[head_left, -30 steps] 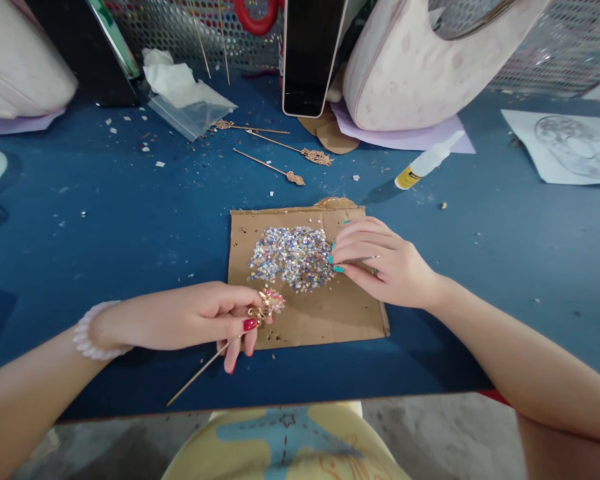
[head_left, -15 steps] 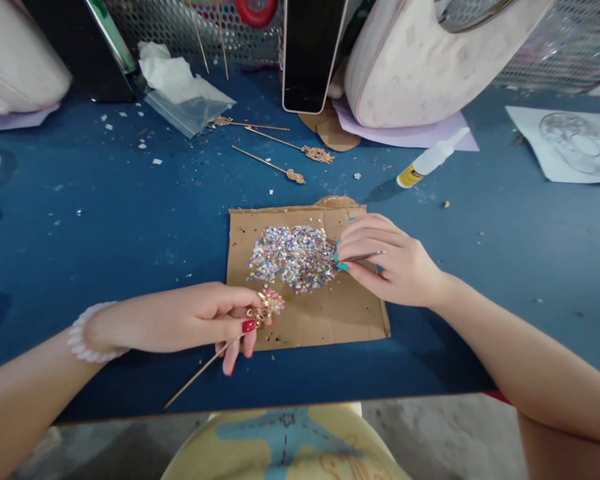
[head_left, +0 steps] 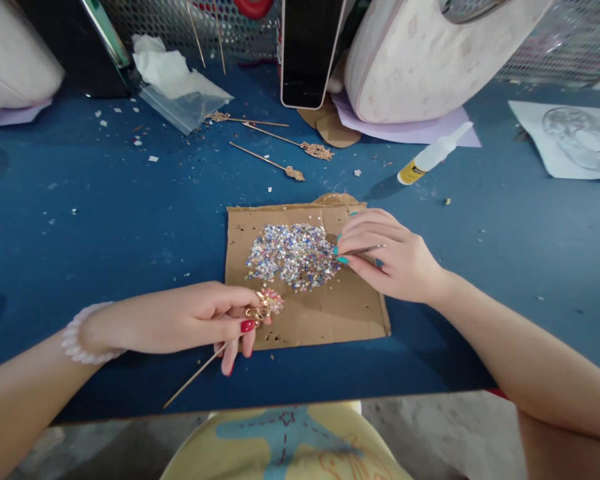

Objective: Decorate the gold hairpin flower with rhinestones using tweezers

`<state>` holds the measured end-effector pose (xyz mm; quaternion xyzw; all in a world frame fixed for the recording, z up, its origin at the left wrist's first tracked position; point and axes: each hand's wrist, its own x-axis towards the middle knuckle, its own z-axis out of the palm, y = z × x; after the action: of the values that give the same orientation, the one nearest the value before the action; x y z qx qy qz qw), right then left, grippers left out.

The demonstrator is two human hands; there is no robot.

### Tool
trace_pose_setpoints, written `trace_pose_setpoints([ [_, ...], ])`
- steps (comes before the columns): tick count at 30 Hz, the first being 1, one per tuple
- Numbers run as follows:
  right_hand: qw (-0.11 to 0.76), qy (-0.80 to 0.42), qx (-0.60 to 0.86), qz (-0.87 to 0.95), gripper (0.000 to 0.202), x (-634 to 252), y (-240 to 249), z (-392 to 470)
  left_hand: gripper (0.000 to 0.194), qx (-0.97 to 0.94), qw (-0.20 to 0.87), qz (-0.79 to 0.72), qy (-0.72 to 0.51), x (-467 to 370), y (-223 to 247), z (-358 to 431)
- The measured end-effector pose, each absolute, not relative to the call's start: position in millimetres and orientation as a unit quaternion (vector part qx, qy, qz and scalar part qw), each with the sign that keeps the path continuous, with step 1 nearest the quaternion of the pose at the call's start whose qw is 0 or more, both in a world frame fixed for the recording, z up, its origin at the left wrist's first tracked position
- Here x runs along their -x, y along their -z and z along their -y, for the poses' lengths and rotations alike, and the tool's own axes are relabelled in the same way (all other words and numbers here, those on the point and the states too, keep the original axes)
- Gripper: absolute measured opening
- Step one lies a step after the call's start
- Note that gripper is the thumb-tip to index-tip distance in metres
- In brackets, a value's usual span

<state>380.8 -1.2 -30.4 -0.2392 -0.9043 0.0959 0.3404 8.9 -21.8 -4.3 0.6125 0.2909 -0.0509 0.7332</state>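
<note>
My left hand [head_left: 200, 320] is closed on a gold hairpin [head_left: 266, 308], whose ornate head carries pink stones. The hairpin's thin stick slants down toward the table's front edge. Between the fingertips of my right hand [head_left: 390, 257] is a thin metal tool [head_left: 367, 250], probably tweezers; its tip is hidden by the fingers. That hand is at the right side of a pile of small shiny rhinestones [head_left: 295, 257]. Under the pile lies a flat piece of brown cardboard [head_left: 340, 317], and the hairpin's head is over its left part.
Several gold hairpins [head_left: 294, 173] lie behind the cardboard. A glue bottle with a yellow label [head_left: 413, 172] stands tilted-looking at right. Farther back are a phone [head_left: 307, 57], a pale bag [head_left: 415, 73], a plastic bag [head_left: 185, 107] and a printed sheet [head_left: 580, 140].
Both hands keep nearly the same places and grips. The right hand has shifted very slightly at the pile's edge, and the whole view has moved a little.
</note>
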Motion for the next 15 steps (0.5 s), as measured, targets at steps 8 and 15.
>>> trace_pose_setpoints([
  [8,0.346,-0.115,0.222,0.904,0.028,-377.8,30.3,3.8,0.017,-0.606,0.738,-0.293,0.045,-11.0,2.9,22.4],
  [15,0.346,-0.112,0.224,0.904,0.026,-376.5,29.7,4.8,0.017,-0.606,0.741,-0.288,0.041,-10.1,4.3,22.4],
])
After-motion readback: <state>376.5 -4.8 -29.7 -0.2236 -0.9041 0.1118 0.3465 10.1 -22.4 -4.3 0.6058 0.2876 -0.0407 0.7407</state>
